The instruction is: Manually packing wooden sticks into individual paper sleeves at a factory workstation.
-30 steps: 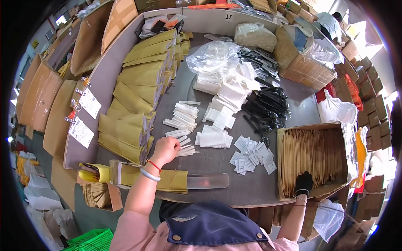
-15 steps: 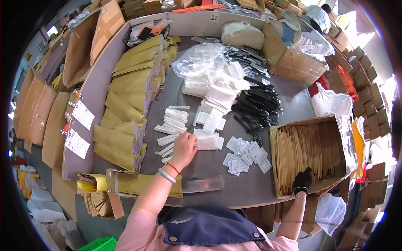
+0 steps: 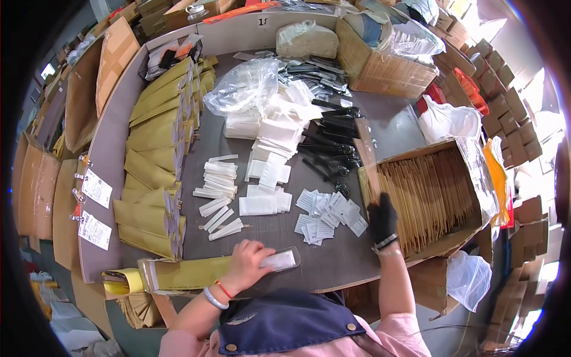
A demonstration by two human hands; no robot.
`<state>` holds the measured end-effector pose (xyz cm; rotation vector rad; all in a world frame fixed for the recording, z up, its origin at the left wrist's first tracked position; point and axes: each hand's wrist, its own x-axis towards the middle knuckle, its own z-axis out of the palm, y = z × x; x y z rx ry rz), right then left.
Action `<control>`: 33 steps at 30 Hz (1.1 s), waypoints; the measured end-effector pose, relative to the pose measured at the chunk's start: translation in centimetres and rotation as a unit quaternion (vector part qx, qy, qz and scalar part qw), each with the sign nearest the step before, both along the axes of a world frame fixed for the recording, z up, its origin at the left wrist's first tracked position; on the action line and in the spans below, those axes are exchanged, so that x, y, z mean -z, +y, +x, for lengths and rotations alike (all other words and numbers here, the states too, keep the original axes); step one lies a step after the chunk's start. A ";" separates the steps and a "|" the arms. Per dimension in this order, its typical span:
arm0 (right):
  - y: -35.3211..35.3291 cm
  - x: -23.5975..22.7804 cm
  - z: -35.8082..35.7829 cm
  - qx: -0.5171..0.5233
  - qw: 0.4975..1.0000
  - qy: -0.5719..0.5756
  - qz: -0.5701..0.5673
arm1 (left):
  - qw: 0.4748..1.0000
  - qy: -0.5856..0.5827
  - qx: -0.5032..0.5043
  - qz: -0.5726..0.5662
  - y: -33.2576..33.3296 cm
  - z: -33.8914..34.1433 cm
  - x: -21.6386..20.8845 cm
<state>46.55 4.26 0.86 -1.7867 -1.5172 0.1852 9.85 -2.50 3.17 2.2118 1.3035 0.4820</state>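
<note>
Near the front edge my left hand (image 3: pixel 251 262) has its fingers bent over a small white packet (image 3: pixel 282 260). The packet lies on a clear plastic strip (image 3: pixel 295 251) that juts from a yellow padded mailer (image 3: pixel 195 274). My right hand (image 3: pixel 382 219), in a black glove, is closed on a long, thin, flat brown piece (image 3: pixel 368 157), raised beside a cardboard box (image 3: pixel 410 156). Similar brown pieces (image 3: pixel 429 196) stand tightly packed on edge in that box. White packets (image 3: pixel 266 201) and small printed cards (image 3: pixel 328 216) lie between my hands.
Overlapping yellow mailers (image 3: pixel 148 149) line the left side by the partition (image 3: pixel 110 128). Black wrapped items (image 3: pixel 333 143) lie right of a white packet pile (image 3: pixel 276 128) under a clear bag (image 3: pixel 244 89). Another cardboard box (image 3: pixel 386 71) stands at the back right.
My left hand has come from the white packets down to the clear strip, bringing a packet. My right hand has lifted a brown piece out of the box and moved left. The view has shifted.
</note>
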 end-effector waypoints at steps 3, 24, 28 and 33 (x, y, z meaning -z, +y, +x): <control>3.9 -2.0 -4.1 -0.008 0.988 -0.042 -0.147 | 0.996 -0.076 -0.031 0.039 1.9 3.5 0.4; 3.7 -5.4 -4.9 -0.078 0.981 0.025 -0.178 | 0.972 -0.159 -0.172 -0.016 6.4 7.2 4.2; 1.7 -5.8 -4.3 -0.137 0.955 0.101 -0.243 | 0.956 -0.238 -0.156 -0.068 6.2 4.4 1.0; 0.2 -5.0 -5.7 -0.297 0.865 0.113 -0.387 | 0.992 -0.040 -0.058 -0.103 0.7 -2.0 0.8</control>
